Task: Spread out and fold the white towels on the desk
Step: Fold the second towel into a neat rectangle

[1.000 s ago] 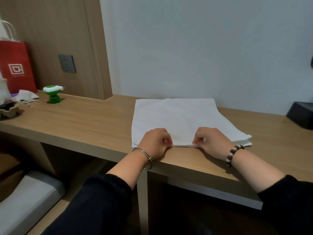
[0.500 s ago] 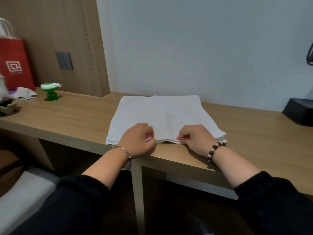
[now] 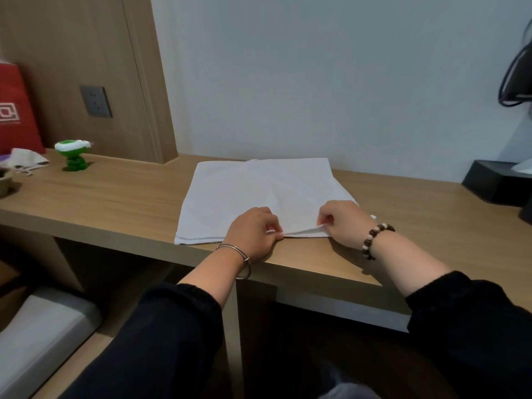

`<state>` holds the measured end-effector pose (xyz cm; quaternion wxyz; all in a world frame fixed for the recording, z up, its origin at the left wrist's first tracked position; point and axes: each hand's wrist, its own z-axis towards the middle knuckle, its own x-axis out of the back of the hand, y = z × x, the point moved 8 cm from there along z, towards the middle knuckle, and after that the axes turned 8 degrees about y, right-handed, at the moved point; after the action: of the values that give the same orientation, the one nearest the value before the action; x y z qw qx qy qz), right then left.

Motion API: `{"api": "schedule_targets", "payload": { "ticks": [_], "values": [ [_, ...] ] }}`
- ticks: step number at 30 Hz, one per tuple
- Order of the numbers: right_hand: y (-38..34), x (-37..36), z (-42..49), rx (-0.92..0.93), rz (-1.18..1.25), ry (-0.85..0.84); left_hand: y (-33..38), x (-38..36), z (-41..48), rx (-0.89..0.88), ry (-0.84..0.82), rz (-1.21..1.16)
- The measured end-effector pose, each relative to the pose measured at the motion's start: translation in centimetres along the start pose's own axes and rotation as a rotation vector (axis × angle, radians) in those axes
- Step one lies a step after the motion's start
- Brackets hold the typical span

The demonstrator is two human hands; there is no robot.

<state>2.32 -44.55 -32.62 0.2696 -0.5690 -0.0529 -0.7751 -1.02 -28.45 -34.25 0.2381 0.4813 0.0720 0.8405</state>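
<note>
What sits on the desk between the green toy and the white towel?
Nothing. In the head view, only bare desk wood runs from the green toy to the white towel.

We face a pale grey wall (image 3: 316, 82) above a wooden desk (image 3: 115, 203). At left, a wood panel (image 3: 72, 47) holds a socket (image 3: 96, 101).

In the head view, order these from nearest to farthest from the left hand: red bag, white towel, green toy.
1. The white towel, under the left hand, which pinches its near edge.
2. The green toy, well to the left.
3. The red bag, leftmost, at the picture's edge.
</note>
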Motion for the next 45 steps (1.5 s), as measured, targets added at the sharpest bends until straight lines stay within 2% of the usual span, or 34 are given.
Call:
{"api": "schedule_targets", "payload": {
  "ticks": [3, 7, 12, 16, 18, 21, 23, 26, 30, 35, 38, 40, 42, 43, 45],
  "values": [
    [0.2, 1.5, -0.6, 0.053, -0.066, 0.118, -0.1, -0.1, 0.0, 0.011, -0.001, -0.015],
    [-0.5, 0.1, -2.2, 0.195, -0.223, 0.077, -0.1, -0.1, 0.0, 0.022, 0.003, -0.024],
    [2.7, 0.7, -2.3, -0.001, -0.132, 0.030, -0.3, 0.2, -0.2, 0.023, 0.008, -0.024],
    [5.8, 2.1, -3.2, -0.162, 0.036, 0.069, -1.1, 0.8, -0.2, 0.014, -0.011, 0.002],
    [5.1, 1.9, -3.1, -0.153, 0.087, 0.051, -2.5, 1.7, -0.3, 0.036, -0.024, 0.012],
    [2.1, 0.9, -2.8, -0.085, 0.136, 0.033, -6.0, 3.7, -0.8, 0.170, -0.007, -0.054],
    [0.4, 0.3, -2.6, -0.044, 0.152, 0.037, -7.4, 4.4, -0.6, 0.235, 0.008, 0.020],
    [-1.5, -0.5, -2.6, -0.030, 0.213, 0.024, -5.3, 4.1, 0.4, 0.173, 0.053, 0.169],
    [-3.2, -1.3, -2.4, -0.019, 0.285, 0.001, -0.7, 0.8, 0.5, 0.074, -0.002, 0.069],
    [-2.9, -0.5, -1.7, -0.031, 0.218, 0.058, -0.7, -0.4, 0.1, 0.168, -0.001, -0.005],
    [-3.4, -1.1, -2.2, 0.006, 0.208, 0.016, -0.9, -0.6, 0.2, 0.188, -0.022, 0.001],
    [-3.0, -1.1, -2.2, -0.028, 0.362, -0.012, -1.1, -0.6, 0.4, 0.228, -0.002, -0.013],
    [-1.5, -0.6, -1.3, -0.126, 0.496, 0.047, -1.6, -0.6, 0.5, 0.283, 0.013, -0.040],
    [-0.7, -0.4, -0.7, -0.166, 0.481, 0.076, -1.7, -0.6, 0.6, 0.298, 0.023, -0.038],
    [0.4, -0.9, 0.5, -0.201, 0.379, 0.029, -1.7, -0.7, 0.7, 0.296, 0.044, 0.022]
  ]
}}
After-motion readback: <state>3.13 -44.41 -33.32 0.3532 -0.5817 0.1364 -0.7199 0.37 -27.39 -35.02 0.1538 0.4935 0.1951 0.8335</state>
